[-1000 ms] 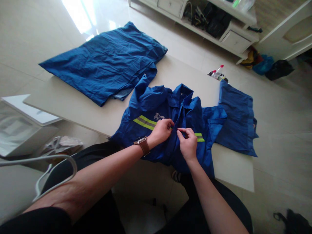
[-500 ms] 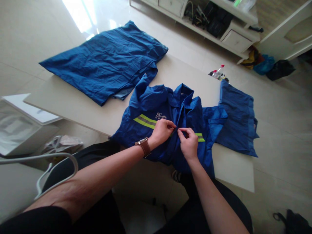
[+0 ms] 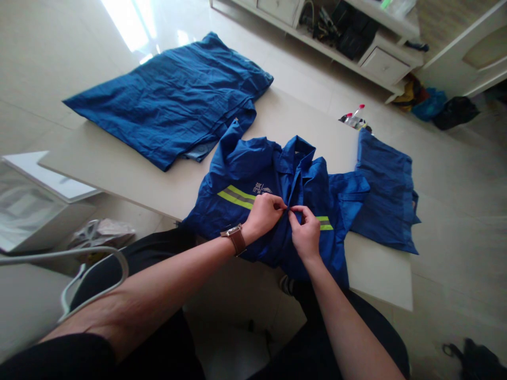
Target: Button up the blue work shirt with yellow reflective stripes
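A blue work jacket (image 3: 253, 163) with yellow-and-grey reflective stripes lies front up before me, its collar pointing away and its lower part hanging over the near table edge. My left hand (image 3: 266, 212), with a brown-strapped watch on its wrist, pinches the front placket at chest height. Right beside it my right hand (image 3: 307, 231) pinches the opposite front edge, fingertips nearly meeting. Whatever small fastener may lie between the fingertips is hidden.
The white table (image 3: 317, 126) also bears a spread blue garment (image 3: 170, 95) at the far left and a folded blue garment (image 3: 384, 195) at the right. Bottles (image 3: 356, 117) stand beyond the far edge. A white cabinet (image 3: 386, 64) is farther back. A white box (image 3: 43, 211) stands left.
Both hands stay at the same spot on the jacket front. The right hand has turned slightly inward; the garments lie as before.
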Action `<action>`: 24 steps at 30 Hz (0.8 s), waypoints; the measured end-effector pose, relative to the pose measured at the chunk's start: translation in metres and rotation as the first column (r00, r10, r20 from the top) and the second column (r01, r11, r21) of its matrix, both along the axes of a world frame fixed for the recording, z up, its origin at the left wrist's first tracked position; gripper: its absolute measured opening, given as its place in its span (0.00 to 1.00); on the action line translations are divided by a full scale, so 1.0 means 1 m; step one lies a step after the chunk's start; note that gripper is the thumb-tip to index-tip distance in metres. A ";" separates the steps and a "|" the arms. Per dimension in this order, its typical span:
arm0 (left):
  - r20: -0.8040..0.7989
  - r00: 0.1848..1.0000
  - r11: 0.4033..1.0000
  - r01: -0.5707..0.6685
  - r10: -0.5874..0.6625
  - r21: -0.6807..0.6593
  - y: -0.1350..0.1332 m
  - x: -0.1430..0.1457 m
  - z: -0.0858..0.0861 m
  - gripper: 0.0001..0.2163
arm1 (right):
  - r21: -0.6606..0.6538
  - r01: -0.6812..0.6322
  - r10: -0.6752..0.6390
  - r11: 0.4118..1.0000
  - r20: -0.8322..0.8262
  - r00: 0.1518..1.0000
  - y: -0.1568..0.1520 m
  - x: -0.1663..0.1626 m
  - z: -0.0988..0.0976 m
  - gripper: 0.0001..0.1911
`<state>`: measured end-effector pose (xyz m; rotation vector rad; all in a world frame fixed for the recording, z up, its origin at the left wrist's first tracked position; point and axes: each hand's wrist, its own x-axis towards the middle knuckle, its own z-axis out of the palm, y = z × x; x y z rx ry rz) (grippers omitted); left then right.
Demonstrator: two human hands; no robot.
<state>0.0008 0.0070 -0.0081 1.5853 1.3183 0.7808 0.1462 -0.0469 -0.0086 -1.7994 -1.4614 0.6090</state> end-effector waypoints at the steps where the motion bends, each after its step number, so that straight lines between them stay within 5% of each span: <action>1: -0.002 1.000 1.000 0.008 -0.008 -0.002 0.000 0.000 0.001 0.09 | 0.026 -0.009 0.008 1.000 0.036 0.999 0.000 0.000 0.001 0.10; 7: 0.200 0.979 0.986 0.077 -0.046 -0.148 0.001 0.000 0.000 0.08 | 0.113 -0.075 0.059 0.991 0.139 0.989 0.001 0.005 0.003 0.07; 11: 0.380 0.924 0.958 0.062 0.052 -0.281 0.001 0.003 -0.005 0.08 | 0.110 -0.091 0.072 0.990 0.163 0.984 0.001 0.004 0.003 0.07; 16: 0.399 0.913 0.947 0.053 0.083 -0.318 0.000 0.004 -0.005 0.12 | 0.119 -0.061 0.042 0.991 0.154 0.987 0.002 0.001 0.010 0.09; 20: 0.374 0.925 0.957 0.052 0.062 -0.286 0.000 0.002 0.003 0.14 | 0.081 0.017 -0.018 0.997 0.019 1.000 0.006 0.004 0.005 0.11; 24: 0.297 0.955 0.986 0.050 0.000 -0.161 -0.002 0.001 0.007 0.15 | -0.095 0.106 -0.132 0.990 -0.329 0.935 0.012 0.010 -0.010 0.15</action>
